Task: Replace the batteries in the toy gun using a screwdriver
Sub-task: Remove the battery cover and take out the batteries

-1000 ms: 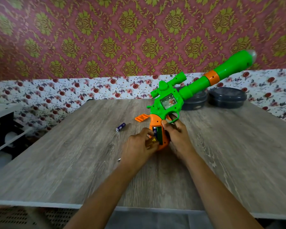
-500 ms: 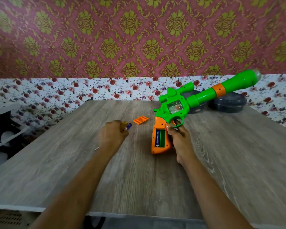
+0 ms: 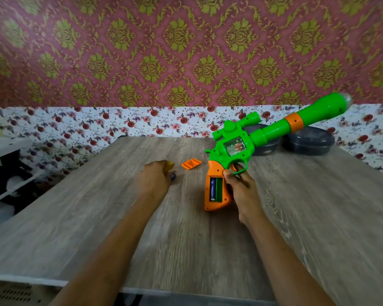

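The green and orange toy gun point(image 3: 237, 146) stands tilted on the wooden table point(image 3: 97, 217), barrel pointing up to the right. My right hand point(image 3: 241, 191) grips its orange handle, one finger in the trigger guard. The battery compartment point(image 3: 216, 189) faces me uncovered: a blue battery point(image 3: 212, 188) fills the left slot and the right slot shows bare green. The orange cover point(image 3: 191, 163) lies on the table left of the gun. My left hand point(image 3: 155, 176), blurred, is further left with its fingers curled round a small yellow battery point(image 3: 170, 165). Another blue battery point(image 3: 173, 175) lies at its fingertips.
Two dark round lidded containers point(image 3: 307, 140) sit at the table's back right, behind the gun barrel. A white shelf point(image 3: 7, 146) stands off the table's left side. The wall with floral paper runs close behind the table's far edge.
My left hand left the compartment holding the yellow battery and moved left to the loose blue battery. The gun's barrel has dropped lower; one slot is now bare.
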The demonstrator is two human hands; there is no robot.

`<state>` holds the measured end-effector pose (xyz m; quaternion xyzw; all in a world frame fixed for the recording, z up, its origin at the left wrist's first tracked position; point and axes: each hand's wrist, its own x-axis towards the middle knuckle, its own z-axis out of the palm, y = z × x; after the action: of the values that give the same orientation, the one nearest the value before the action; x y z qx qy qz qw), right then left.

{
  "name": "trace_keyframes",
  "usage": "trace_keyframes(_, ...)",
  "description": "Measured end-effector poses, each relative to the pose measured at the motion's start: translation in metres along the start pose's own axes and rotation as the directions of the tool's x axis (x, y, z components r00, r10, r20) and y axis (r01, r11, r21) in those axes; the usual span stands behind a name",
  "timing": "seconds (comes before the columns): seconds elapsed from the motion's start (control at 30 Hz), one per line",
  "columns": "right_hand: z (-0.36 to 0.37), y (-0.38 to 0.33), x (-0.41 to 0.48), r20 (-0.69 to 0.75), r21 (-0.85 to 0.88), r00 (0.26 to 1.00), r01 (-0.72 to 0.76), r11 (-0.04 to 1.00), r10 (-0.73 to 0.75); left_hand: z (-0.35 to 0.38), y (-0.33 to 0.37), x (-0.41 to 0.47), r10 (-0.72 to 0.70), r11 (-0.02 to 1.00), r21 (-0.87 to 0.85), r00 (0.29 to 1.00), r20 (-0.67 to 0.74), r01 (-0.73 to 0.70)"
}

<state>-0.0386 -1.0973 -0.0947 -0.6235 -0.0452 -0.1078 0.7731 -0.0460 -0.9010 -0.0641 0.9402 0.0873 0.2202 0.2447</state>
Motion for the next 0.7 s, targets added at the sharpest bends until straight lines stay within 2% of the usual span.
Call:
trace_keyframes(0.03, 0.001, -0.002, -0.002, 0.004, -0.008, 1.000, 0.006, 1.000, -0.006, -0.005, 0.007, -0.003, -0.045, 0.986, -0.161, 0.999, 0.011, 0.046)
trace_keyframes(0.07, 0.002, -0.003, -0.003, 0.014, -0.015, 1.000, 0.021, 1.000, -0.021, -0.009, 0.015, -0.007, -0.102, 0.928, -0.354, 0.993, 0.064, 0.118)
trace_keyframes(0.1, 0.003, -0.004, -0.005, 0.026, -0.012, 0.998, 0.049, 0.999, -0.049, -0.012, 0.023, -0.011, -0.144, 0.828, -0.525, 0.979, 0.142, 0.198)
trace_keyframes(0.17, 0.005, -0.009, -0.012, 0.032, -0.037, 0.990, 0.135, 0.990, -0.134, -0.017, 0.035, -0.025, -0.146, 0.615, -0.690, 0.915, 0.376, 0.382)
trace_keyframes(0.2, 0.005, -0.012, -0.014, 0.030, -0.066, 0.983, 0.184, 0.981, -0.182, -0.020, 0.039, -0.033, -0.113, 0.543, -0.701, 0.868, 0.484, 0.462)
trace_keyframes(0.27, 0.006, -0.015, -0.017, 0.017, -0.137, 0.969, 0.248, 0.959, -0.248, -0.020, 0.042, -0.047, -0.057, 0.480, -0.665, 0.777, 0.627, 0.572)
trace_keyframes(0.37, 0.010, -0.023, -0.020, 0.067, -0.283, 0.947, 0.320, 0.904, -0.314, -0.011, 0.038, -0.057, 0.000, 0.337, -0.649, 0.689, 0.725, 0.682)
trace_keyframes(0.5, 0.017, -0.029, -0.020, 0.232, -0.515, 0.888, 0.458, 0.725, -0.396, -0.005, 0.046, -0.059, 0.011, 0.199, -0.637, 0.648, 0.762, 0.745)
trace_keyframes(0.6, 0.022, -0.038, -0.021, 0.392, -0.651, 0.839, 0.543, 0.530, -0.378, -0.008, 0.053, -0.062, 0.053, 0.064, -0.667, 0.665, 0.745, 0.742)
trace_keyframes(0.7, 0.029, -0.047, -0.028, 0.521, -0.698, 0.769, 0.634, 0.334, -0.371, -0.012, 0.057, -0.067, 0.099, -0.092, -0.687, 0.693, 0.714, 0.721)
